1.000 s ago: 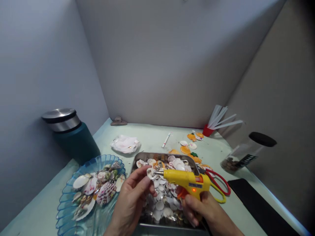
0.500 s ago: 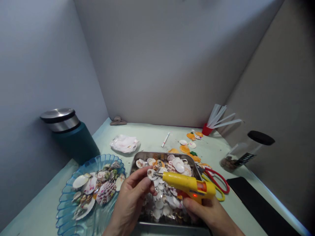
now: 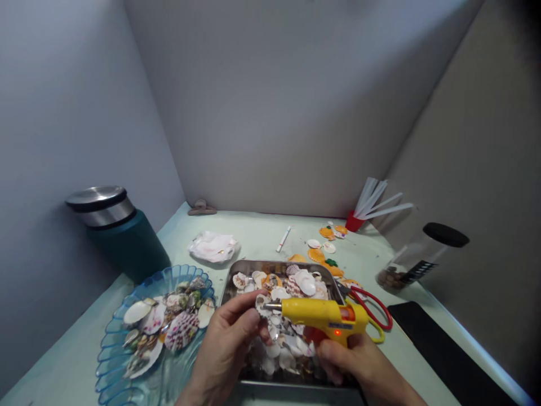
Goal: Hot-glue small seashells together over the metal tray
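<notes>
My right hand (image 3: 349, 358) is wrapped round the handle of a yellow hot glue gun (image 3: 315, 313), whose small red light glows. Its metal nozzle points left and reaches a small whitish shell (image 3: 261, 304). Between thumb and fingers, my left hand (image 3: 230, 335) pinches that shell; whether the nozzle tip touches it I cannot tell. Both hands are above a metal tray (image 3: 245, 266) filled with loose white, striped and orange shells. Left of my left hand is a blue scalloped plate (image 3: 110, 332) bearing larger shells and small snail shells.
A teal flask (image 3: 127, 242) stands at left, behind the plate. Crumpled white wrapping (image 3: 213, 247) and a white marker (image 3: 283, 239) lie behind the tray. To the right are red-and-yellow scissors (image 3: 376, 309), a clear jar (image 3: 408, 265), a black flat object (image 3: 439, 344) and glue sticks (image 3: 372, 200) in a red cup.
The glue gun has levelled slightly, its nozzle now a little lower against the shell. My left hand keeps its pinch on the shell, and the view has shifted slightly.
</notes>
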A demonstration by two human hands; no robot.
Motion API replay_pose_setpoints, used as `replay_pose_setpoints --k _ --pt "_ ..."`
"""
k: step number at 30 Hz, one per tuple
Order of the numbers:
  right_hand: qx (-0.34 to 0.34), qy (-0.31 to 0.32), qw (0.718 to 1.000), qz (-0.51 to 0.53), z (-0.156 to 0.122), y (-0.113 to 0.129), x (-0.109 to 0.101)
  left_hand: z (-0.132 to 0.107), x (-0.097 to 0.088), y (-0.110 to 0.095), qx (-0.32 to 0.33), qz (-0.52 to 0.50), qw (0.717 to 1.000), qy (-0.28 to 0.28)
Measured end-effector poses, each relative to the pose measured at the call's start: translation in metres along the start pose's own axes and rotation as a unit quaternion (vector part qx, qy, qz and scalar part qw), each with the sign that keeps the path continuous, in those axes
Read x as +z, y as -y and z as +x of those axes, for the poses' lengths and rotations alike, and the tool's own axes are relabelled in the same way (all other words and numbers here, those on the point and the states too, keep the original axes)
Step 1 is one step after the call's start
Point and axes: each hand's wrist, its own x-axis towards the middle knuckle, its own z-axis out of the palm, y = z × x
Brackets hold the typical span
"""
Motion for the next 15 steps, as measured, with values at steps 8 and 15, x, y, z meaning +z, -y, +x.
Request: replay_pose_setpoints --k 8,15 --pt "-0.017 0.038 0.998 0.047 0.003 -0.014 -0.007 0.000 0.002 -0.001 -0.014 -0.024 0.998 0.048" --pt "0.001 0.044 0.998 0.042 0.003 -0.008 -0.005 0.001 -0.003 0.003 -0.046 -0.044 0.995 0.080"
